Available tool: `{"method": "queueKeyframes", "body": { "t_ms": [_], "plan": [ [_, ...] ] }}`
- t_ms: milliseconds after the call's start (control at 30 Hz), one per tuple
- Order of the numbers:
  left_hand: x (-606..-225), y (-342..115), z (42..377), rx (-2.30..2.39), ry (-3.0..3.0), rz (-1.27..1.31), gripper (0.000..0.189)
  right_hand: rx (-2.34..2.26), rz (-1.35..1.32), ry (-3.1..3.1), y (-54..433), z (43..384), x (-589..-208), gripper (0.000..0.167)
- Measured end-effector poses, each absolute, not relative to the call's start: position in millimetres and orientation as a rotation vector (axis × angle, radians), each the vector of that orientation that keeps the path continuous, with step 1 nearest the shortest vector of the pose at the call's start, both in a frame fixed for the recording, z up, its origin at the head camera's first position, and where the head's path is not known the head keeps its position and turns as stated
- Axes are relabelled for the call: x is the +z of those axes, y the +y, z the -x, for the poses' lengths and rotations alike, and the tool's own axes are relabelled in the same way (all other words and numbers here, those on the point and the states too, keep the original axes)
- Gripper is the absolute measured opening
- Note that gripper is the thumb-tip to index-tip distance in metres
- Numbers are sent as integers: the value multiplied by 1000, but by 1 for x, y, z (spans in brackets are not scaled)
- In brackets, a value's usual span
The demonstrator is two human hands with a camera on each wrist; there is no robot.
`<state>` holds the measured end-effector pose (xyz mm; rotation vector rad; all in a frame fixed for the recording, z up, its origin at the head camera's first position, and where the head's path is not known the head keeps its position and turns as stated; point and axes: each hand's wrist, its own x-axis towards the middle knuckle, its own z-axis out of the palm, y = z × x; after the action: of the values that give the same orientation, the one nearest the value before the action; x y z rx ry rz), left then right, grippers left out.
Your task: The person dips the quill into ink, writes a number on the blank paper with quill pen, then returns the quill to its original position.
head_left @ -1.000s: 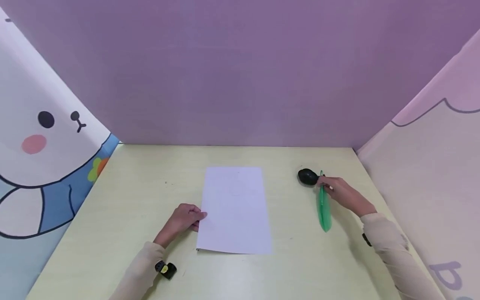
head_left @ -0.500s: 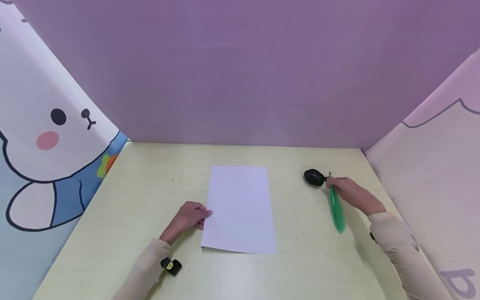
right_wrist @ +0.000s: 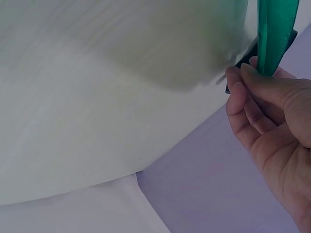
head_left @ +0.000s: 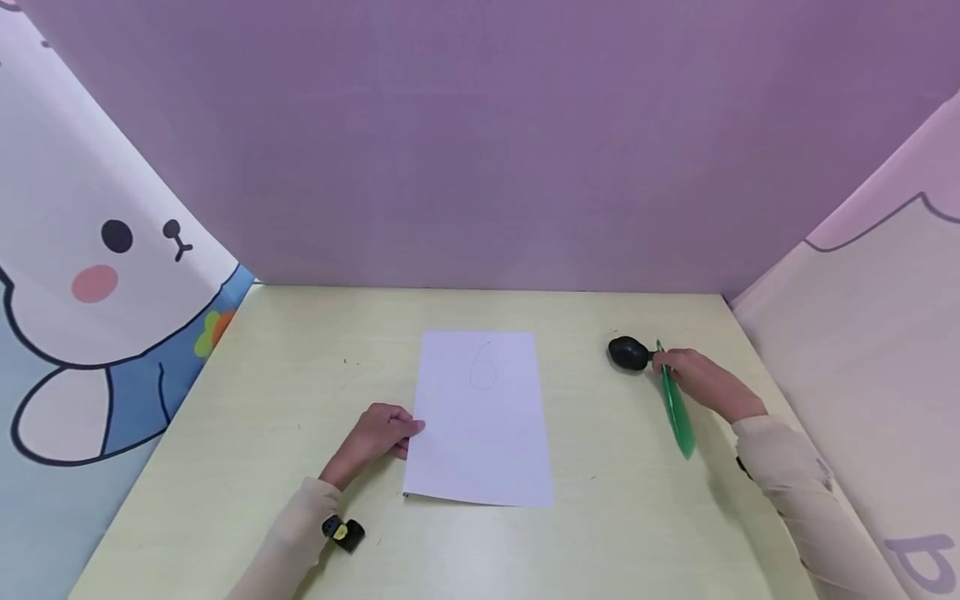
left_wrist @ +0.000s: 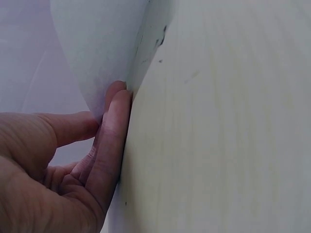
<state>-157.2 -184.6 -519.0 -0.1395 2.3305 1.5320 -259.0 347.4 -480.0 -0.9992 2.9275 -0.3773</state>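
A white sheet of paper point(head_left: 480, 442) lies on the table, with a thin looped line like a 6 drawn near its top. At its left edge my left hand point(head_left: 378, 432) pinches the sheet between thumb and fingers; the left wrist view shows the edge lifted and curving there. Over on the right, my right hand point(head_left: 701, 379) holds a green feather quill point(head_left: 677, 412) near one end, with the broad vane slanting toward me. Just left of those fingers lies a black rounded object point(head_left: 628, 353) with a narrow neck pointing at them. The quill's tip is hidden by the fingers.
The pale wooden table point(head_left: 315, 333) meets a purple wall point(head_left: 480, 150) at the back. A printed cartoon panel point(head_left: 60, 333) stands at the left and a pale panel point(head_left: 877, 333) at the right. Small dark marks dot the tabletop.
The head view has shifted slightly, and the drawn line shows more clearly. The quill's vane has swung to the right in my right hand. My left hand keeps its hold on the paper.
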Motion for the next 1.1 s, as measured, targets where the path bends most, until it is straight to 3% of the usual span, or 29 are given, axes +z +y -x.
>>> {"method": "queueKeyframes", "body": {
  "t_ms": [400, 1100],
  "plan": [
    [-519, -184, 160, 1506, 2353, 172, 18, -367, 922, 2999, 349, 258, -487, 34],
    [-518, -185, 156, 1526, 2330, 153, 19, -342, 929, 3069, 346, 249, -498, 24]
  ]
}}
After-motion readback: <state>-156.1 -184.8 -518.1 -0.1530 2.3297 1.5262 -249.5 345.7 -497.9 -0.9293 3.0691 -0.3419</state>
